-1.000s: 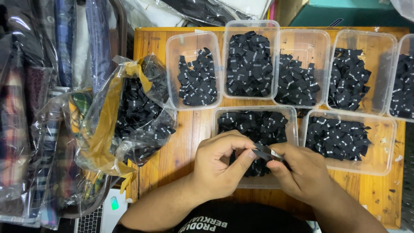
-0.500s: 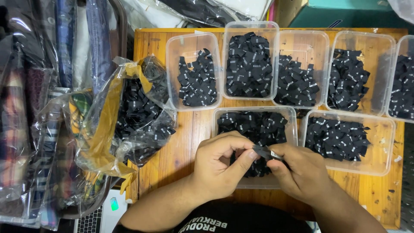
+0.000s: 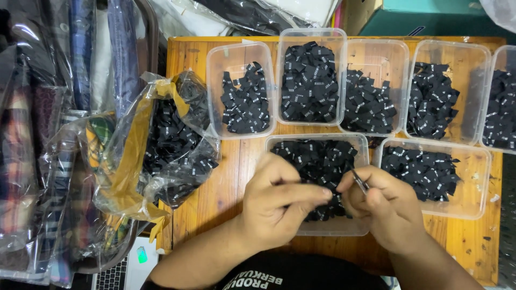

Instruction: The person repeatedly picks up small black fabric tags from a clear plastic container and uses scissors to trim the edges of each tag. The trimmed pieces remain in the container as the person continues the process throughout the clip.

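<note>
Wooden table (image 3: 231, 177), orange-brown plank top, filling the centre and right of the frame.

Stack of bagged folded fabrics (image 3: 48, 134), striped and checked, down the left edge.

Crumpled clear plastic bag with yellow tape (image 3: 161, 145), centre left, stuffed with small black woven labels.

Five clear rectangular plastic tubs (image 3: 242, 53) in a row across the top, each part-filled with black labels; the rightmost is cut off by the frame edge.

Two further clear tubs in the lower row: centre tub (image 3: 322, 228), partly under the hands, and right tub (image 3: 467, 182), both holding black labels.

Left hand (image 3: 282, 198), lower centre, over the centre tub; fingers curled, forefinger stretched toward the other hand, its tip just beside it. Whether it pinches anything cannot be told.

Right hand (image 3: 384, 207), lower centre-right, closed round a thin dark pointed tool (image 3: 359, 181), pinched between thumb and fingers above the centre tub's labels.
</note>
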